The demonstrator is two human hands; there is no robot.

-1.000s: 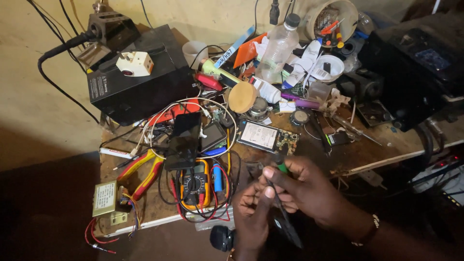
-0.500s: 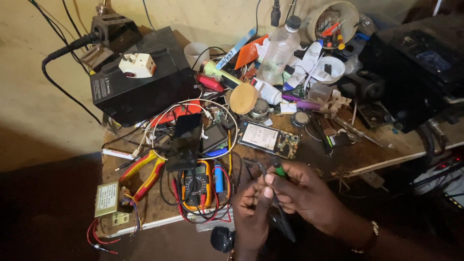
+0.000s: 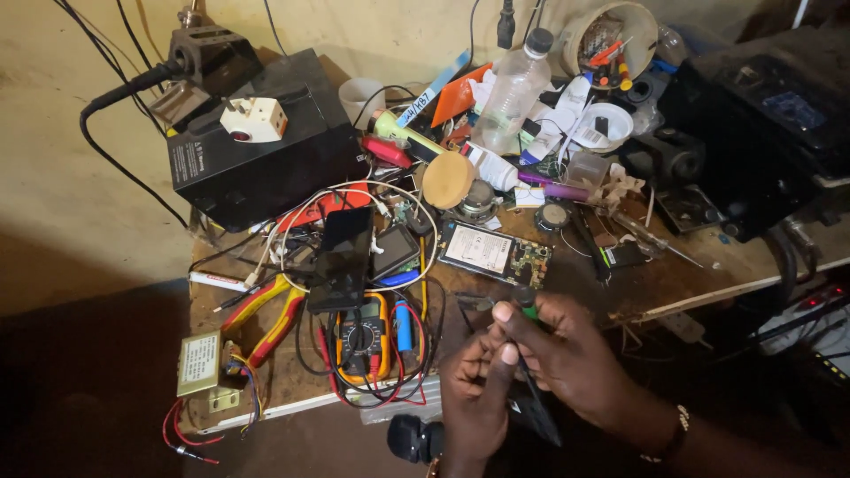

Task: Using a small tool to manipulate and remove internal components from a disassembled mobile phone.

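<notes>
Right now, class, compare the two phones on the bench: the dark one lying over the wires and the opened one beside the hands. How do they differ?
The dark phone is closed, showing only a black, glossy surface; the opened phone has no cover, baring a pale battery and a circuit board. The dark phone lies lengthwise away from the viewer, on top of wires; the opened phone lies crosswise, flat on the table. Both lie untouched by either hand.
</notes>
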